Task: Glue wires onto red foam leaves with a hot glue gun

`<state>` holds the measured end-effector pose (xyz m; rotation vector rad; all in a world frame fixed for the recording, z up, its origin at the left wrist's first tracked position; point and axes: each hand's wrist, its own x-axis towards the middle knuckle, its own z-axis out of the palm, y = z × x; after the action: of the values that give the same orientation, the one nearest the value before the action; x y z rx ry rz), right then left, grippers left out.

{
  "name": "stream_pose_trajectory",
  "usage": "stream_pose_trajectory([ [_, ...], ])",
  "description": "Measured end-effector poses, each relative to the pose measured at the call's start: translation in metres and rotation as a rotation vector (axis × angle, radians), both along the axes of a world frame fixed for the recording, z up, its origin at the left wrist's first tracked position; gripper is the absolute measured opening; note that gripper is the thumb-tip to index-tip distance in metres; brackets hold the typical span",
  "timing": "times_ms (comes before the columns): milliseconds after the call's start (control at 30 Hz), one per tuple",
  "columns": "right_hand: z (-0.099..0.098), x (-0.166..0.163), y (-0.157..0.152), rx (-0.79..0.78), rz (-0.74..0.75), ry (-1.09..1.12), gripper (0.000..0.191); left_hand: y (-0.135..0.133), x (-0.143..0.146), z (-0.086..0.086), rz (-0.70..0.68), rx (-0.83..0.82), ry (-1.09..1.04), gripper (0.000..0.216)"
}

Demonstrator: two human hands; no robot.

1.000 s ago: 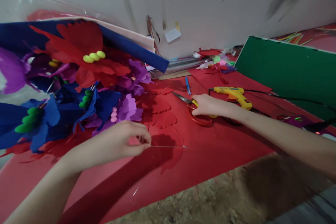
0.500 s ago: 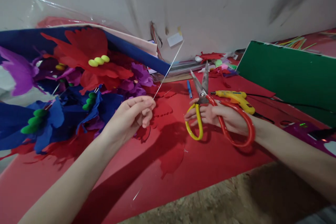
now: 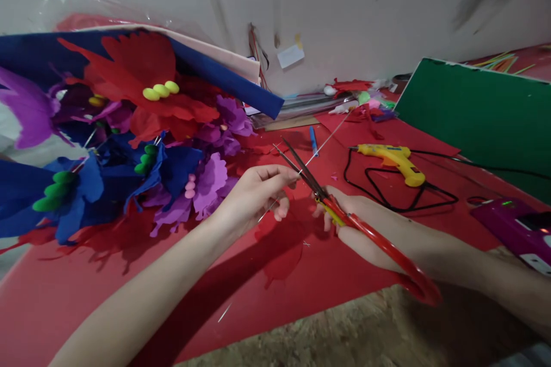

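Fingers of the left hand (image 3: 264, 186) pinch a thin white stick (image 3: 330, 136) between thumb and forefinger, the rest curled loosely below. The stick slants above the middle of the red worktop (image 3: 262, 312), its lower end showing beneath the left hand, its upper end pointing toward the back right. Just beside the pinch it crosses the narrowly parted blades of the scissors (image 3: 364, 226); whether both blades touch it, one cannot tell. Fingers of the right hand (image 3: 361, 205) wrap the scissors' handles, partly hidden by them, the red loop reaching toward the front edge.

At the worktop's left end lies a heap of blue, red and purple cutouts (image 3: 170, 166) with coloured beads, a blue board (image 3: 264, 98) behind it. A pale sliver (image 3: 224, 312) rests near the front edge. Toward the back edge lies a blue pen (image 3: 313, 140); right of it, a yellow glue gun (image 3: 398, 159) with a black cord. Farther right, a green board (image 3: 473, 109) slants at the back, and a purple box (image 3: 503, 221) sits in front of it.
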<state>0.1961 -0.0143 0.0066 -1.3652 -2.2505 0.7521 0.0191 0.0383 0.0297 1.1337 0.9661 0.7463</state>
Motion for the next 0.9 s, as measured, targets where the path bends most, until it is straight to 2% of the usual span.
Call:
stream_pose_trajectory([
  [167, -0.001, 0.002, -0.002, -0.283, -0.046, 0.096, 0.014, 0.000, -0.001, -0.001, -0.008, -0.045, 0.030, 0.014],
  [267, -0.001, 0.002, -0.001, -0.356, -0.065, 0.146, 0.017, 0.000, 0.000, -0.003, -0.036, -0.068, 0.042, 0.015],
  [467, 0.003, 0.002, 0.007, -0.254, 0.013, 0.053, 0.010, -0.002, 0.003, -0.004, 0.000, -0.089, 0.026, 0.020],
  [667, 0.012, 0.002, 0.010, -0.180, -0.003, -0.098, 0.012, -0.002, 0.004, -0.005, 0.036, -0.078, 0.001, 0.021],
  [900, 0.010, -0.002, 0.012, -0.159, 0.015, -0.091, 0.014, 0.000, 0.004, -0.012, 0.048, -0.086, 0.005, 0.022],
])
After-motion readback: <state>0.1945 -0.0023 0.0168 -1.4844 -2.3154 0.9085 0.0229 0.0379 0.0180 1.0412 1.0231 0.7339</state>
